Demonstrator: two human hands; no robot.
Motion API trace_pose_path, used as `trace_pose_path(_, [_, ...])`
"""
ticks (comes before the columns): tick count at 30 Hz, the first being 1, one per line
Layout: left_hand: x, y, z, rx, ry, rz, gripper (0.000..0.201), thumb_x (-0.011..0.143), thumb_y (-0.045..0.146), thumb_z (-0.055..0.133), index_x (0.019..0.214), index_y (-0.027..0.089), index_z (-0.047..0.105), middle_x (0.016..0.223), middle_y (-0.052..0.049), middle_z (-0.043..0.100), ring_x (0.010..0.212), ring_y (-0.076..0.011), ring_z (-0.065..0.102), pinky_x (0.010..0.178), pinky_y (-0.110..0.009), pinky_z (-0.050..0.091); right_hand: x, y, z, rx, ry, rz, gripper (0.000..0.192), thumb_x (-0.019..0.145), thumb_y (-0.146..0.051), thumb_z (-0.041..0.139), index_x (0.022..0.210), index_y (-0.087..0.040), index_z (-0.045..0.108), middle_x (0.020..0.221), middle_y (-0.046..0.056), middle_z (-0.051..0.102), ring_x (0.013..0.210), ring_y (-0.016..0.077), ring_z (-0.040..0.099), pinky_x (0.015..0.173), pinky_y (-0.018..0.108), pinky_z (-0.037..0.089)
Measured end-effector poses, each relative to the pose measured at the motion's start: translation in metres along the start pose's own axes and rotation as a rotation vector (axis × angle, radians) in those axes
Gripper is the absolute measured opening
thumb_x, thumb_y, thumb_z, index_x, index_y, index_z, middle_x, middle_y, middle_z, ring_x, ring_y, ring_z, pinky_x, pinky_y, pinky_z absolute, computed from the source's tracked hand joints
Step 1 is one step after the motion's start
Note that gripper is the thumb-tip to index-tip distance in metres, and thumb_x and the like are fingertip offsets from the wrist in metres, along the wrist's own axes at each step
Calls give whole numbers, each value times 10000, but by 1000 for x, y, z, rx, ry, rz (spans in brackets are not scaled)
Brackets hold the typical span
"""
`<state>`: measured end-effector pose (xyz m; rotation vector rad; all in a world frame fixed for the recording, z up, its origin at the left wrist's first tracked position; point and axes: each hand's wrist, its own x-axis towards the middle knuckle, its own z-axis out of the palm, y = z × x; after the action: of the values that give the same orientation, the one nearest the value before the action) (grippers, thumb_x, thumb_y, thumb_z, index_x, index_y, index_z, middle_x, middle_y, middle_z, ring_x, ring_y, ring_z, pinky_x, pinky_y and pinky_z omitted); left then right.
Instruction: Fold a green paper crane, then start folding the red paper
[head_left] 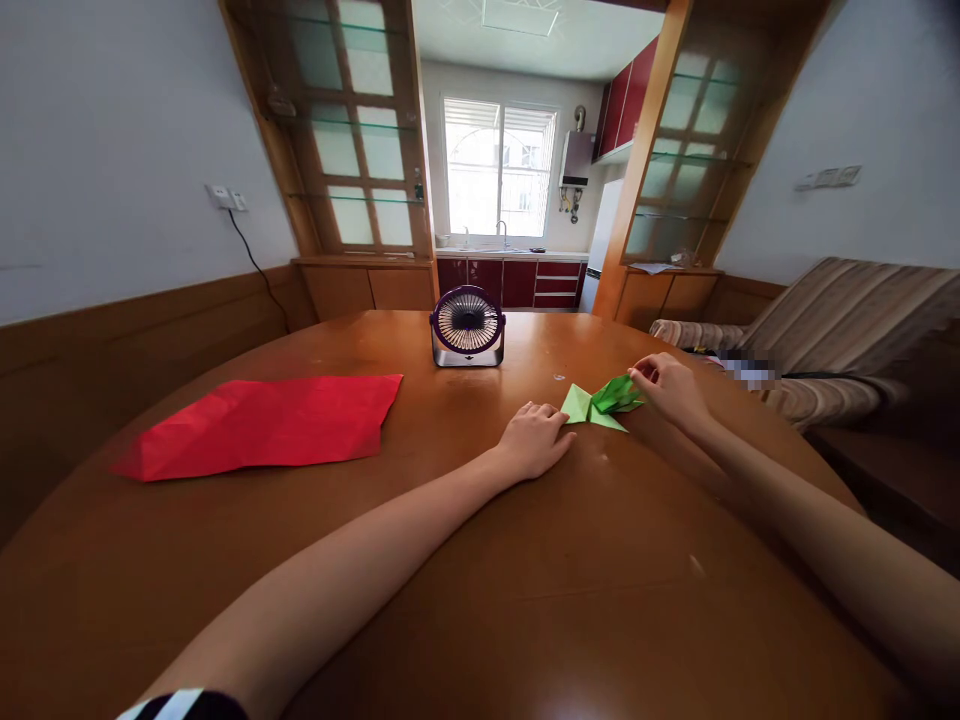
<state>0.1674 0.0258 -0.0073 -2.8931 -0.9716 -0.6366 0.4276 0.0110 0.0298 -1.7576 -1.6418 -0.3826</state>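
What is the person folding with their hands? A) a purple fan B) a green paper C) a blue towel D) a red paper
B: the right hand pinches the folded green paper while the left hand presses its corner flat on the table; the red paper lies untouched off to the left.

Round wooden table [465,600], red paper sheet [262,425], small purple fan [467,327], folded green paper [604,402]

Round wooden table [480,600]; beyond it bright kitchen window [499,165], red cabinets [517,282]; striped sofa [840,330] right of table; white walls.
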Motion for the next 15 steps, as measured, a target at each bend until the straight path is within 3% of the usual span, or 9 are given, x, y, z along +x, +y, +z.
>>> trace_pose_path(7, [1, -1, 2, -20, -60, 49, 438, 975, 437, 369, 1268, 183, 573, 1290, -90, 594, 1198, -228, 537, 1146, -419, 256, 1, 16, 6, 93, 11, 51, 265, 841, -365, 493, 892, -148, 637, 878, 97, 646, 738, 202, 582, 671, 317, 424])
trace_pose_path(15, [1, -1, 1, -33, -90, 72, 488, 983, 486, 325, 1314, 189, 528, 1334, -93, 565, 1260, -234, 489, 1158, -452, 213, -1, 6, 5, 67, 43, 14, 264, 829, -357, 500, 903, -147, 642, 906, 93, 602, 700, 182, 550, 643, 309, 410])
